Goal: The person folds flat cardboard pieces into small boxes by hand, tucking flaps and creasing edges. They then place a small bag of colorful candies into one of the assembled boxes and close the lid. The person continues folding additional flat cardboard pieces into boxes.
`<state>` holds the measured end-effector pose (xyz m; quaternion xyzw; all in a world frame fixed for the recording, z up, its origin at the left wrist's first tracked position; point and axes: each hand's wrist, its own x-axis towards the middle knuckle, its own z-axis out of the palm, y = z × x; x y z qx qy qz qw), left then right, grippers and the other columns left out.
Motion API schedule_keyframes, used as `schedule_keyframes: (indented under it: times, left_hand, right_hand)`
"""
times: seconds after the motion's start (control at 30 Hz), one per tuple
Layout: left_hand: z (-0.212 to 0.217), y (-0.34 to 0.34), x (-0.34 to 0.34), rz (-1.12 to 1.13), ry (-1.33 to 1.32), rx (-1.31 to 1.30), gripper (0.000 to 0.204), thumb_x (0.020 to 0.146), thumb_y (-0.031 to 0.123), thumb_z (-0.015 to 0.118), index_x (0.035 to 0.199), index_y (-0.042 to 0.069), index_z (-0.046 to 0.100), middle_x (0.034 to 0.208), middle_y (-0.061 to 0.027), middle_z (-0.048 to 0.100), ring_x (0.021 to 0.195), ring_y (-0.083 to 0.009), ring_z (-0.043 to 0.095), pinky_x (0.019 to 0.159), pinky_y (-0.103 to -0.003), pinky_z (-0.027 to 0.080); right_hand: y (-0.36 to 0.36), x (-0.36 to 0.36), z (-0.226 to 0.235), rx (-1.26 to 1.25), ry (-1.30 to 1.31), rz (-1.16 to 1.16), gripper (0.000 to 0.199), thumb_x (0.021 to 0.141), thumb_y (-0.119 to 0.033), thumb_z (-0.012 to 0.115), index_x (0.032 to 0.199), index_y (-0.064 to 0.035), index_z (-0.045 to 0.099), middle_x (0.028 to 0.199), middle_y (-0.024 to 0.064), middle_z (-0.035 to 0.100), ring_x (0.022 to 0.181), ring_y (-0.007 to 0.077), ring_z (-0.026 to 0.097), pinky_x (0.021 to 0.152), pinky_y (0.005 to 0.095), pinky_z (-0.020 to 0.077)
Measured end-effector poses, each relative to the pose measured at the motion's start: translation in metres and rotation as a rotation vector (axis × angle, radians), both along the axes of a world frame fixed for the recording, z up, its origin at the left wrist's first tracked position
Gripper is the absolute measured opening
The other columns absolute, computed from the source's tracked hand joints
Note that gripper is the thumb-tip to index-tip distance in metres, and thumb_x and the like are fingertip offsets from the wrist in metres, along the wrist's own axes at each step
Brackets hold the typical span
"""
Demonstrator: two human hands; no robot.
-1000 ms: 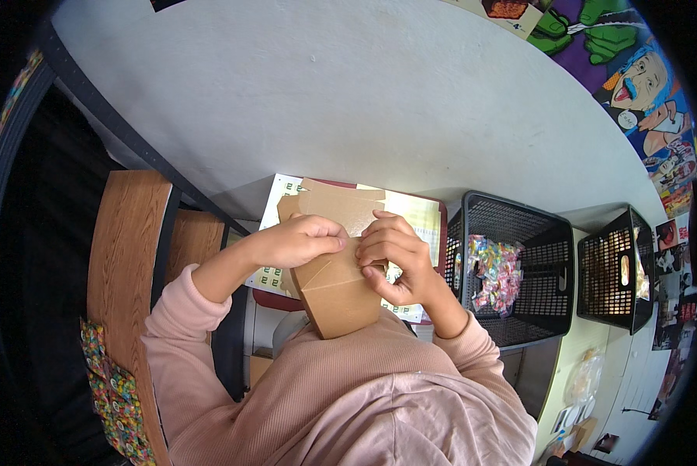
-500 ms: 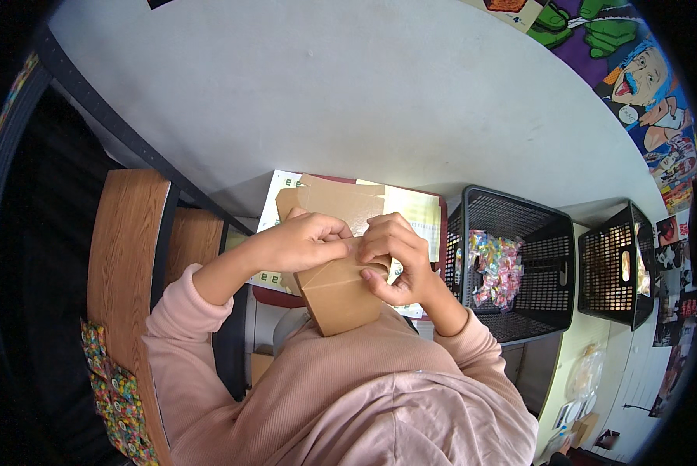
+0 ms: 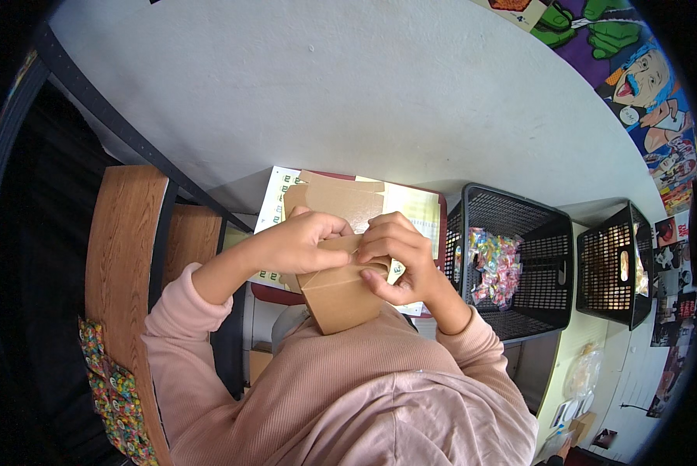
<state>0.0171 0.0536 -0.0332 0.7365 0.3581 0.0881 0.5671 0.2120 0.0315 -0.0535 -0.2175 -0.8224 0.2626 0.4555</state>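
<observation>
1. Kraft-brown cardboard carton (image 3: 341, 301): centre of view, tilted, lower end at the person's torso (image 3: 348, 365), far end over the work surface. Interior hidden by the hands; contents can't be told.
2. Left hand (image 3: 315, 242): thumb and bent fingers pinched together on the carton's upper part, no visible gap.
3. Right hand (image 3: 399, 260): fingers curled, thumb below, pinching a curled cardboard edge; small loop of space under the fingers. Fingertips of both hands nearly meet.
4. Wide cardboard panel (image 3: 345, 200): lies flat beyond the hands, over the sheets.
5. Large black mesh basket (image 3: 548, 256): right of the right hand, apart from it. Holds a heap of colourful wrapped candies (image 3: 494, 268), piled toward its left side.
6. Small black mesh basket (image 3: 599, 272): just right of the large one; pale items inside, too small to tell.
7. Dark red board (image 3: 275, 295): edges show around a printed white sheet (image 3: 267, 217) on the left and a yellowish sheet (image 3: 418, 213) on the right.
8. Room: narrow gap between right hand and large basket; pale wall (image 3: 286, 101) bounds the far side, torso the near side.
9. Left: wood-grain surface (image 3: 122, 248), colourful candy packets (image 3: 117, 396) at its outer edge; dark metal post (image 3: 119, 116) slants behind it.
10. Far right: clear plastic bag (image 3: 585, 373) on a pale tabletop; colourful posters (image 3: 636, 85) higher up.
</observation>
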Motion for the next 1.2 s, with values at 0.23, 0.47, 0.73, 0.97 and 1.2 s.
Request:
schedule_keyframes:
  times: [0.23,0.47,0.73,0.97,1.2]
  left_hand:
    - [0.002,-0.005,-0.003,-0.024,0.106,0.152,0.042,0.073,0.034,0.056,0.101,0.003,0.049,0.067,-0.0095,0.053,0.085,-0.0199,0.04,0.085,-0.031,0.024]
    - [0.005,-0.009,-0.001,-0.066,0.037,0.26,0.05,0.073,0.038,0.055,0.105,0.0,0.046,0.059,-0.0122,0.05,0.08,-0.0201,0.042,0.085,-0.031,0.022]
    - [0.011,-0.008,-0.002,-0.112,0.155,0.269,0.047,0.075,0.033,0.056,0.109,0.002,0.047,0.089,-0.0139,0.055,0.089,-0.0194,0.044,0.089,-0.033,0.017]
    - [0.019,-0.009,0.0,-0.126,0.12,0.225,0.046,0.078,0.03,0.053,0.113,0.005,0.037,0.089,-0.0126,0.059,0.093,-0.0184,0.047,0.091,-0.035,0.012]
    - [0.017,-0.014,0.002,-0.137,0.042,0.315,0.053,0.078,0.032,0.054,0.116,0.004,0.03,0.093,-0.0242,0.057,0.067,-0.0199,0.047,0.084,-0.032,0.018]
  right_hand:
    - [0.004,0.008,-0.002,-0.153,0.037,0.013,0.01,0.063,-0.007,0.063,0.072,-0.0041,0.063,0.075,0.0067,0.059,0.076,0.0222,0.054,0.072,0.0315,0.0425]
    - [0.002,0.01,0.008,-0.492,0.022,0.041,0.008,0.061,-0.006,0.066,0.068,-0.0056,0.066,0.088,0.0085,0.053,0.082,0.0184,0.052,0.073,0.0306,0.0418]
    - [0.0,0.011,0.009,-0.824,0.109,0.057,0.038,0.071,-0.015,0.066,0.104,-0.0015,0.052,0.096,0.0094,0.051,0.09,0.0174,0.051,0.076,0.0285,0.0416]
    - [0.004,0.016,0.008,-1.12,0.145,0.195,0.048,0.076,-0.012,0.06,0.116,0.0021,0.039,0.086,0.012,0.057,0.081,0.0152,0.055,0.07,0.0257,0.0439]
    - [0.0,0.015,0.011,-1.143,0.182,0.131,0.054,0.07,-0.008,0.065,0.116,0.0039,0.039,0.076,0.0084,0.06,0.071,0.0131,0.057,0.067,0.0236,0.0444]
